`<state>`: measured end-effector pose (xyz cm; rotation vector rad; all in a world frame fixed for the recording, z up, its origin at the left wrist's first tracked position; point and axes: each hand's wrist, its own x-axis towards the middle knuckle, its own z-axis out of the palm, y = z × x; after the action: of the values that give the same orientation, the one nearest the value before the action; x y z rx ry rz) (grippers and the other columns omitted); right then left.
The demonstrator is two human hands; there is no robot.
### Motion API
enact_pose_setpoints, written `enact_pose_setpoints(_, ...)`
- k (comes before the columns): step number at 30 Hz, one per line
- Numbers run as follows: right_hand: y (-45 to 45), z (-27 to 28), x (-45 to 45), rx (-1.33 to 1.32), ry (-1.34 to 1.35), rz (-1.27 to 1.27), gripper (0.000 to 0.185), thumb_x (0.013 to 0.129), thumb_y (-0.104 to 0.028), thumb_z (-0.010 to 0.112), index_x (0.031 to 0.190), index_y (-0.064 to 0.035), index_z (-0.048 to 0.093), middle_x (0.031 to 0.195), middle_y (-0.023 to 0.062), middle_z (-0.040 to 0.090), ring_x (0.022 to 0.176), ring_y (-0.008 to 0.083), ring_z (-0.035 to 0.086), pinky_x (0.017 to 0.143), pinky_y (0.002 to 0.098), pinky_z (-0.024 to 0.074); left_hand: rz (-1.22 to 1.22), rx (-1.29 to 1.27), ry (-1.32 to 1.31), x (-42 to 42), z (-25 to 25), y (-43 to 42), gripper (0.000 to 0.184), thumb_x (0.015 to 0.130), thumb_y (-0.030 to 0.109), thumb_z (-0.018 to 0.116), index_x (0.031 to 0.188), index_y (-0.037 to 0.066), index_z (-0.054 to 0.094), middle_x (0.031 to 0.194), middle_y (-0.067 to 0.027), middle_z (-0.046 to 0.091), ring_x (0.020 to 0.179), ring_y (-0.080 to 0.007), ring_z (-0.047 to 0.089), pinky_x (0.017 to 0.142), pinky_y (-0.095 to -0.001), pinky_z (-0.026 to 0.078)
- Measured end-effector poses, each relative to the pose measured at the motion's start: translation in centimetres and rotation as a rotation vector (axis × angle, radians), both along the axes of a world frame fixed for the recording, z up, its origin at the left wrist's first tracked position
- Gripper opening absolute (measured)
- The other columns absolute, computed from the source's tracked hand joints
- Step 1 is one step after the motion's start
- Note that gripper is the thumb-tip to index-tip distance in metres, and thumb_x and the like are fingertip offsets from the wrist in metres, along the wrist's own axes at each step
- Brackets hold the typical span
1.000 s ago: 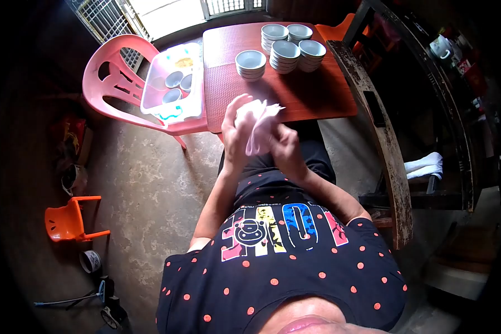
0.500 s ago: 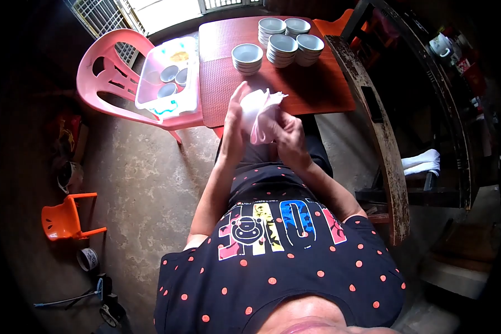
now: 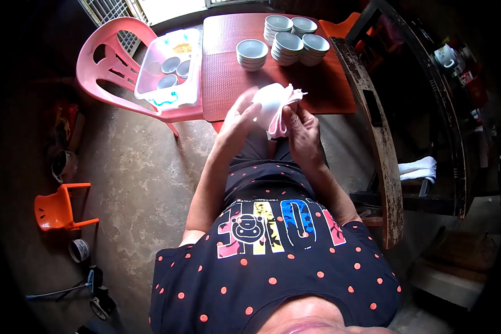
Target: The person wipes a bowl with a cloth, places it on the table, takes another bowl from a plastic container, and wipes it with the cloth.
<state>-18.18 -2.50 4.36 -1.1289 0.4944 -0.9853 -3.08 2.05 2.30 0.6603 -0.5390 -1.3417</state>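
On my feed, biggest first: red-brown counter (image 3: 222,72), pink plastic armchair (image 3: 87,67) to its left, translucent plastic tub (image 3: 192,94) on the chair. Five stacks of grey-white bowls (image 3: 288,50) toward the far right of the counter, one stack slightly apart. My hands are in front of the near counter edge. Left hand (image 3: 239,119): fingers loosely spread, motion-blurred; can't tell if it's touching. Right hand (image 3: 305,131): fingers pinched on a bunched pink cloth (image 3: 278,127). White rounded piece (image 3: 269,99) against the cloth, between both hands, too glary to identify. Three loose bowls (image 3: 170,65) inside the tub.
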Motion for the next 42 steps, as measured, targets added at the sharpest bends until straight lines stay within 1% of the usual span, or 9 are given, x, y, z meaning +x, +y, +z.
enact_pose_setpoints(7, -1.1, 0.5, -1.1, -0.072, 0.146, 0.022, 0.030, 0.094, -0.028, 0.057, 0.103, 0.0003, 0.062, 0.081, -0.0026, 0.061, 0.069, 0.0019, 0.051, 0.062, 0.0184, 0.0426, 0.092, -0.241, -0.672, -1.2, 0.7, 0.8, 0.087, 0.062, -0.005, 0.077, 0.138, 0.008, 0.037, 0.134, -0.0120, 0.043, 0.123, -0.0230, 0.045, 0.101, -0.0352, 0.041)
enact_pose_setpoints(9, -2.3, -0.1, -1.3, -0.064, 0.163, 0.036, 0.034, 0.093, -0.031, 0.057, 0.105, -0.0002, 0.062, 0.079, -0.0026, 0.061, 0.066, 0.0008, 0.051, 0.059, 0.0170, 0.0410, 0.301, -0.385, -1.372, -1.7, 0.4, 0.2, 0.094, 0.054, -0.005, 0.079, 0.137, 0.017, 0.041, 0.142, -0.0147, 0.033, 0.129, -0.0318, 0.039, 0.105, -0.0398, 0.037)
enact_pose_setpoints(11, -3.7, -0.9, -1.6, -0.002, 0.129, 0.093, 0.034, 0.093, -0.032, 0.057, 0.105, -0.0008, 0.062, 0.078, -0.0020, 0.062, 0.065, 0.0007, 0.051, 0.058, 0.0168, 0.0407, 0.253, -0.344, -1.297, -2.1, 0.7, 0.6, 0.093, 0.054, -0.003, 0.082, 0.137, 0.012, 0.041, 0.142, -0.0128, 0.034, 0.129, -0.0285, 0.039, 0.106, -0.0388, 0.036)
enact_pose_setpoints(15, -4.4, -0.5, -0.9, 0.235, -0.042, 0.134, 0.033, 0.093, -0.032, 0.056, 0.102, -0.0010, 0.063, 0.081, 0.0032, 0.063, 0.073, 0.0090, 0.060, 0.066, 0.0243, 0.0493, -0.074, 0.058, -0.158, -0.5, 0.2, 0.4, 0.057, 0.083, 0.023, 0.068, 0.127, -0.005, 0.045, 0.118, -0.0107, 0.056, 0.107, -0.0166, 0.054, 0.095, -0.0277, 0.042)
enact_pose_setpoints(23, -7.2, -3.5, -0.6, 0.561, -0.287, 0.128, 0.032, 0.091, -0.029, 0.059, 0.109, -0.0029, 0.058, 0.098, 0.0076, 0.062, 0.089, 0.0165, 0.061, 0.079, 0.0318, 0.0519, -0.149, -0.030, 0.128, -2.1, -0.2, 0.8, 0.048, 0.082, 0.019, 0.068, 0.121, -0.003, 0.051, 0.107, -0.0103, 0.062, 0.091, -0.0155, 0.062, 0.082, -0.0273, 0.051)
enact_pose_setpoints(27, -7.8, -1.0, -3.8, 0.261, -0.220, -0.127, 0.046, 0.092, -0.033, 0.052, 0.127, -0.0025, 0.047, 0.116, 0.0105, 0.058, 0.102, 0.0194, 0.059, 0.086, 0.0370, 0.0498, -0.008, 0.015, 0.227, -1.1, -0.7, 0.6, 0.047, 0.082, 0.012, 0.067, 0.123, -0.003, 0.049, 0.109, -0.0116, 0.060, 0.093, -0.0149, 0.061, 0.076, -0.0246, 0.053)
enact_pose_setpoints(33, -1.3, 1.5, -0.6, -1.384, 0.695, -0.256, 0.039, 0.081, -0.041, 0.061, 0.102, -0.0085, 0.065, 0.120, 0.0122, 0.057, 0.116, 0.0289, 0.052, 0.096, 0.0499, 0.0395, 0.032, -0.039, -0.274, -2.0, -1.1, -0.4, 0.044, 0.080, 0.004, 0.064, 0.121, -0.003, 0.048, 0.112, -0.0117, 0.059, 0.094, -0.0163, 0.060, 0.086, -0.0302, 0.048)
enact_pose_setpoints(39, -10.8, -5.0, -0.4, -1.030, 0.292, 0.143, 0.035, 0.081, -0.012, 0.057, 0.115, -0.0096, 0.057, 0.093, 0.0087, 0.064, 0.090, 0.0285, 0.063, 0.079, 0.0374, 0.0507, -0.331, 0.050, -0.456, -2.0, 0.7, -0.5, 0.028, 0.077, 0.001, 0.067, 0.103, -0.007, 0.061, 0.099, -0.0089, 0.064, 0.095, -0.0160, 0.059, 0.086, -0.0289, 0.046)
enact_pose_setpoints(42, -9.8, -3.6, 0.2, -0.047, -0.222, 0.428, 0.034, 0.093, -0.029, 0.047, 0.116, -0.0082, 0.062, 0.110, 0.0095, 0.061, 0.100, 0.0220, 0.060, 0.086, 0.0345, 0.0485, -0.184, 0.091, -0.437, -2.1, -0.4, -1.5, 0.027, 0.075, 0.000, 0.068, 0.101, -0.008, 0.063, 0.096, -0.0086, 0.065, 0.093, -0.0150, 0.060, 0.084, -0.0287, 0.046)
